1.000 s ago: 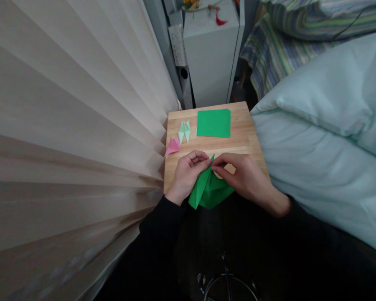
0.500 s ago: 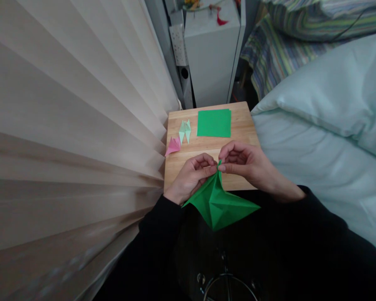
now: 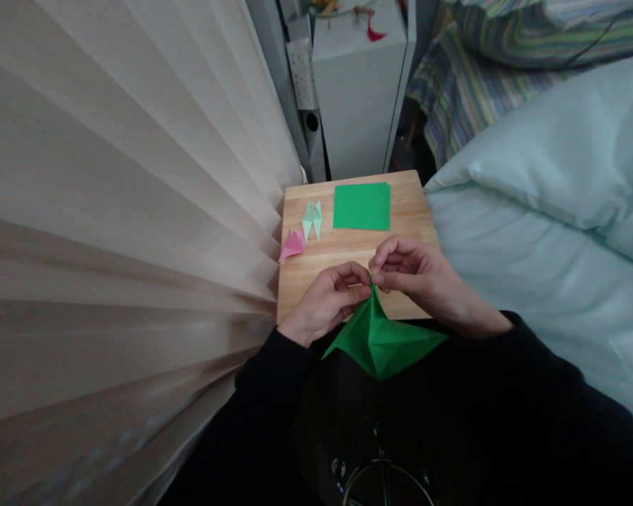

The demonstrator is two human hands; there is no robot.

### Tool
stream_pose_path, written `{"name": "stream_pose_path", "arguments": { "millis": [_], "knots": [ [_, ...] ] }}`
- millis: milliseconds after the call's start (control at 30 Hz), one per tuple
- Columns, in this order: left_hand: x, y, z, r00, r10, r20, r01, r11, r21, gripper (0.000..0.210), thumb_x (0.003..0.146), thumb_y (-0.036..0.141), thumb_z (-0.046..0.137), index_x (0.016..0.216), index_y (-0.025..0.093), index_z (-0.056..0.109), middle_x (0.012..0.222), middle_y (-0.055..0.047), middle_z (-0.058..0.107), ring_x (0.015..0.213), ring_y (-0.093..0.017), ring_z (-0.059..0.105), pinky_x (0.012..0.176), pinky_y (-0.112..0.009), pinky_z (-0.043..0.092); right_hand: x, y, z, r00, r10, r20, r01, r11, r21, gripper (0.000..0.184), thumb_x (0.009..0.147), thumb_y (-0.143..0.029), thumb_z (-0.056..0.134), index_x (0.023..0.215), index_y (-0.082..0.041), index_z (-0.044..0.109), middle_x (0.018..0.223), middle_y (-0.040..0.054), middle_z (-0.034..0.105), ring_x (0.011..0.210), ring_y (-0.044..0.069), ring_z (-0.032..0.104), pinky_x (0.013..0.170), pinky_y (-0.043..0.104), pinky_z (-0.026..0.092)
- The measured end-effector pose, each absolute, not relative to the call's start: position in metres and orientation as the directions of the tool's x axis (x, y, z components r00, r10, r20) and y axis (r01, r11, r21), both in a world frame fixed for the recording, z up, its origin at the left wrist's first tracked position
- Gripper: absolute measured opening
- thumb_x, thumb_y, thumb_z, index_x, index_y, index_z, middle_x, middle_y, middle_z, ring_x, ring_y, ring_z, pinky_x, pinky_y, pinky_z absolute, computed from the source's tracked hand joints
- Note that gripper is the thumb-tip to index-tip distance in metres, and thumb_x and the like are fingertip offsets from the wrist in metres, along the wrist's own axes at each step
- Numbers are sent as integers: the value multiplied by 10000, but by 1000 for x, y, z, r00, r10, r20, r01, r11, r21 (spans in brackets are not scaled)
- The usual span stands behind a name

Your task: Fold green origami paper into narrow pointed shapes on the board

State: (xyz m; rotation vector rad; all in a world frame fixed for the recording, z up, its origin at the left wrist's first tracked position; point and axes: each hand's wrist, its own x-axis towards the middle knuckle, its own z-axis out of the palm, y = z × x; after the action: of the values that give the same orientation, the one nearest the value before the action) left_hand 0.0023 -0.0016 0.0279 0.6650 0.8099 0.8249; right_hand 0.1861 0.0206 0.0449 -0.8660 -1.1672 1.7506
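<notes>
A creased sheet of green origami paper (image 3: 382,341) hangs below my fingers, over the near edge of the small wooden table. Its upper corner is gathered to a narrow point. My left hand (image 3: 333,299) pinches that point from the left between thumb and fingers. From the right, my right hand (image 3: 414,277) is closed on the same tip, thumb against the index finger. The fingertips of both hands nearly meet and hide most of the tip. The paper's lower part spreads out in folds with pointed corners to either side.
On the wooden table (image 3: 348,246) lie a stack of green paper (image 3: 361,206), a pale green folded piece (image 3: 312,220) and a pink folded piece (image 3: 293,244). A pleated curtain (image 3: 137,253) borders the left, pale bedding (image 3: 538,211) the right. A white cabinet (image 3: 356,105) stands behind.
The green paper has swung slightly to the right and turned a little, its left corner now clear of my left wrist. Both hands stay pinched at its tip, shifted slightly right.
</notes>
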Motion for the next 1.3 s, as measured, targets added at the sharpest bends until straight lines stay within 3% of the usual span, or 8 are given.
{"name": "stream_pose_path", "arguments": {
  "millis": [200, 433, 567, 700, 833, 1067, 1300],
  "knots": [
    [2, -1, 26, 404, 856, -322, -407, 484, 775, 357, 600, 290, 987, 762, 159, 696, 749, -1, 627, 649, -89, 549, 592, -219, 408, 189, 21, 48, -503, 854, -136, -172, -253, -952, 305, 674, -387, 929, 828, -207, 736, 755, -25, 687, 685, 117, 602, 655, 280, 512],
    [-1, -2, 22, 457, 821, -342, -388, 530, 754, 330, 636, 317, 970, 755, 162, 705, 710, 16, 596, 586, -62, 492, 520, -199, 341, 191, 22, 49, -539, 837, -99, -93, -175, -980, 296, 696, -456, 906, 775, -212, 758, 786, 0, 715, 763, 153, 646, 739, 337, 546],
    [-1, -2, 27, 460, 825, -329, -362, 513, 779, 321, 651, 351, 961, 759, 169, 720, 699, 13, 613, 603, -73, 526, 570, -200, 396, 192, 23, 47, -519, 851, -80, -80, -142, -987, 307, 695, -476, 904, 741, -215, 747, 759, -4, 700, 741, 153, 637, 721, 337, 542],
    [-5, 1, 34, 347, 907, -239, -233, 330, 915, 284, 768, 431, 873, 845, 175, 780, 824, -33, 717, 761, -125, 637, 729, -236, 488, 192, 24, 43, -399, 916, -43, -69, -77, -995, 328, 665, -479, 923, 721, -216, 736, 730, -3, 686, 710, 150, 618, 660, 310, 517],
    [-3, 1, 35, 289, 951, -112, -53, 133, 990, 223, 789, 348, 857, 926, 181, 805, 924, -61, 774, 875, -183, 688, 848, -300, 524, 186, 23, 39, -245, 969, -4, -29, -12, -1000, 334, 666, -484, 921, 702, -214, 728, 716, 10, 694, 677, 151, 602, 618, 300, 494],
    [5, -2, 32, 218, 976, -31, -9, 34, 999, 89, 856, 277, 782, 877, 200, 823, 860, -46, 796, 795, -184, 714, 810, -315, 553, 176, 13, 40, -175, 984, 19, -64, 8, -998, 311, 722, -469, 894, 735, -206, 727, 729, 17, 690, 677, 162, 630, 634, 318, 512],
    [4, -2, 26, 131, 991, 14, 122, -30, 992, 118, 828, 300, 806, 782, 193, 824, 742, -29, 791, 645, -150, 678, 634, -258, 522, 173, 9, 36, -141, 988, 53, -2, 54, -999, 292, 739, -454, 888, 751, -208, 733, 750, 8, 661, 684, 149, 593, 614, 307, 473]
  ]
}}
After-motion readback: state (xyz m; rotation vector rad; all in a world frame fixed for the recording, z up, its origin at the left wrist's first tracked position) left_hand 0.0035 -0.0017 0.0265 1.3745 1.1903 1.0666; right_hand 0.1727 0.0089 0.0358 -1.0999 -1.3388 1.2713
